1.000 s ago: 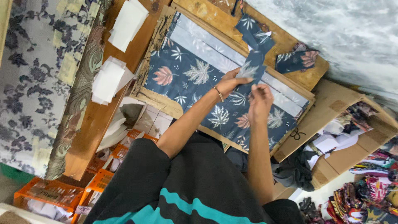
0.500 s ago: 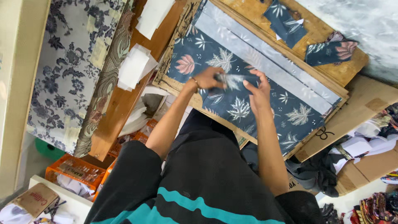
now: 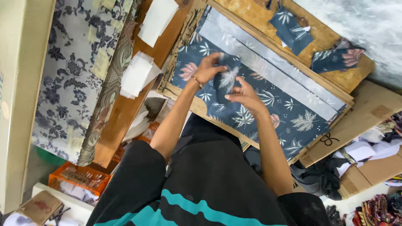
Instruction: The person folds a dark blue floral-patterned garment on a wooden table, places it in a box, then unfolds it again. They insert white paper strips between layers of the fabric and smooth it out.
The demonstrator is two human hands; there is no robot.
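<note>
Fabric piece (image 3: 226, 79), dark blue with a pale leaf, sits at frame centre, pinched between my left hand (image 3: 208, 69) and right hand (image 3: 243, 94), folded narrow; I judge folding partly done. Beneath lies the patterned cloth (image 3: 268, 104); two finished-looking pieces (image 3: 335, 60) rest upper right. Half a second ago it lay flatter, lower.

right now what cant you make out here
- Head view: small folded fabric piece, its fold hidden by left hand and right hand.
- Large leaf-print cloth, its near edge covered by the forearms.
- Orange crate: contents too small, partly behind the black shirt.
</note>
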